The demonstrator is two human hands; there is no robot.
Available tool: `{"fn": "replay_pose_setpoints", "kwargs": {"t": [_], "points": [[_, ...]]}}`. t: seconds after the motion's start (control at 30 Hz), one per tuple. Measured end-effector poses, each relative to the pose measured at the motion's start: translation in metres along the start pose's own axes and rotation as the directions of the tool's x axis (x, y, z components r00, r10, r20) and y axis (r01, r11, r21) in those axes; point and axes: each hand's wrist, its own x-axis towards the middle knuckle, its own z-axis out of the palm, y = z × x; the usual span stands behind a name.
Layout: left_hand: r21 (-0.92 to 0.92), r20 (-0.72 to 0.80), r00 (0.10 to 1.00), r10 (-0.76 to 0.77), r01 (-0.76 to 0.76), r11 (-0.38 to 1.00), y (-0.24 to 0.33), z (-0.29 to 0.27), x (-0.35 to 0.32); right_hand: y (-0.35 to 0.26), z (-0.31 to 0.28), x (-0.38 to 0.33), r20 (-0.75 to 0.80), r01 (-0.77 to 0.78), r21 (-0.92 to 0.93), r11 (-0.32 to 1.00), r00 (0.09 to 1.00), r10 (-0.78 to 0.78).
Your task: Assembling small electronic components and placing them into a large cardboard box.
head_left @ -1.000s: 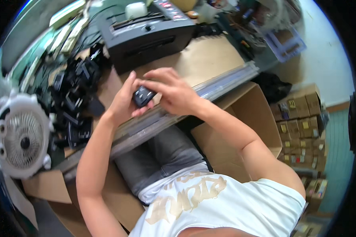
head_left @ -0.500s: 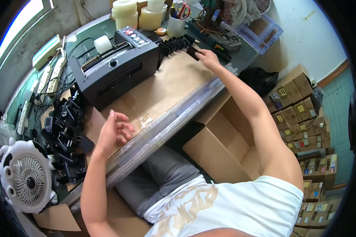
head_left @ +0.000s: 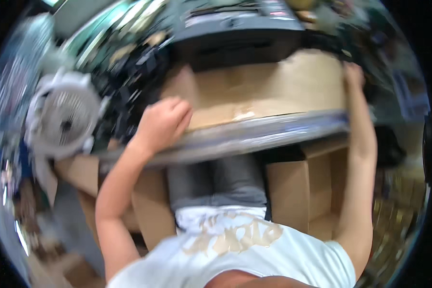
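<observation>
Motion smears the head view. My left hand [head_left: 164, 122] hovers by the table's near edge, close to the pile of black plastic devices [head_left: 132, 84]; its fingers are curled in and nothing shows in them. Out at the far right, my right hand [head_left: 354, 76] is at the right side of the brown cardboard sheet [head_left: 269, 91], near the dark row of black pieces [head_left: 321, 42]. Its fingers are too blurred to show a grip. A dark grey box-shaped machine [head_left: 235, 45] with a front knob stands beyond the sheet.
A white fan [head_left: 65, 115] stands left of the black pile. Clear plastic wrap covers the table's front edge [head_left: 259, 137]. Open cardboard boxes sit below on both sides, one at right [head_left: 288, 192] and one at left [head_left: 153, 211]. A blue plastic tray [head_left: 413, 93] lies far right.
The view has swung round to the left and now faces the table squarely. My left hand's fingers have curled in from a half-open pose. My right arm remains stretched toward the black row.
</observation>
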Motion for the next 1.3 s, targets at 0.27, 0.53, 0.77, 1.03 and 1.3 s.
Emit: {"fn": "replay_pose_setpoints", "kwargs": {"t": [0.27, 0.53, 0.77, 1.03, 1.3], "points": [[0.342, -0.056, 0.962, -0.266, 0.269, 0.901, -0.051, -0.066, -0.094, -0.032, 0.065, 0.029, -0.289, 0.099, 0.063, 0.993, 0.954, -0.077], [0.584, 0.000, 1.000, 0.026, -0.021, 0.811, -0.043, -0.017, -0.043, -0.104, -0.004, -0.075, -0.394, 0.576, 0.108, 0.810, 0.773, -0.497], [0.512, 0.106, 0.991, 0.079, -0.123, 0.850, -0.052, -0.021, -0.050, -0.213, 0.003, -0.168, -0.466, 0.865, 0.186, 0.466, 0.495, -0.733], [-0.243, 0.132, 0.972, -0.194, 0.222, 0.944, -0.029, -0.053, -0.024, -0.239, 0.004, -0.179, -0.425, 0.851, 0.155, 0.502, 0.516, -0.744], [-0.893, 0.350, 0.882, -0.316, 0.415, 0.172, 0.006, -0.012, 0.032, -0.243, -0.009, -0.215, -0.539, 0.879, 0.002, 0.476, 0.402, -0.740]]}}
